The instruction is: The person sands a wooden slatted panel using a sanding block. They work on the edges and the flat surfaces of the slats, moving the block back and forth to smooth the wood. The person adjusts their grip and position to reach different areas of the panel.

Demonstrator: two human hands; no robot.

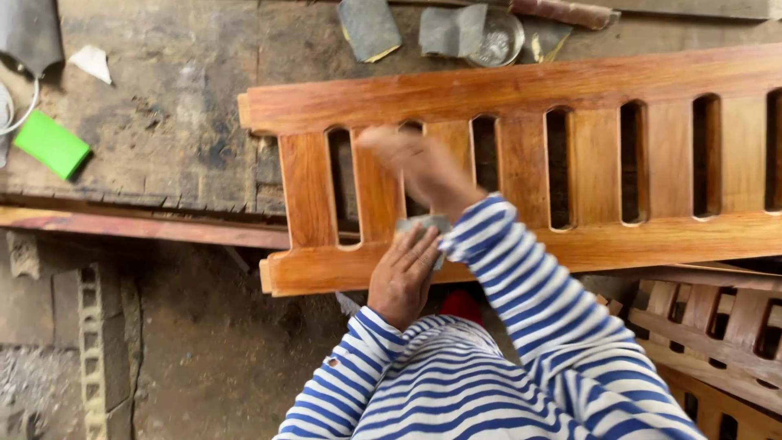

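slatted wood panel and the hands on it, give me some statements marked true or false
1. The left hand presses a grey piece of sandpaper on the slatted wood panel. True.
2. The right hand rests flat on the green block. False: it is over the panel's slats, blurred; the block lies far off on the workbench.
3. The panel is painted white. False: it is glossy reddish-brown.
4. Both sleeves are blue-and-white striped. True.
5. More grey sheets lie beyond the panel. True.
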